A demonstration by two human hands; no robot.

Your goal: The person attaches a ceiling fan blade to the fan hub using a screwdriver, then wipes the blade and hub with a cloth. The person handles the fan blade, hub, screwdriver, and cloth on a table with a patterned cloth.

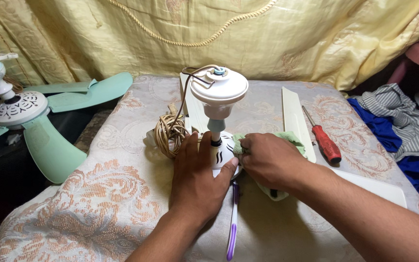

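Hands (229, 165) on fan motor (221, 153) (probably mid-table)

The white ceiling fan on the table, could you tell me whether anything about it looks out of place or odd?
The white ceiling fan stands on its motor housing with its canopy uppermost and no blades attached; one detached cream blade lies flat beside it. Its beige cord sits in a loose tangle. The left hand steadies the housing while the right hand presses a green cloth.

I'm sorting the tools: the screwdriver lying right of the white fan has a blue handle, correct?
Not quite. The head view shows the screwdriver with a red handle, not blue. It does lie to the right of the white fan, on the patterned cloth.
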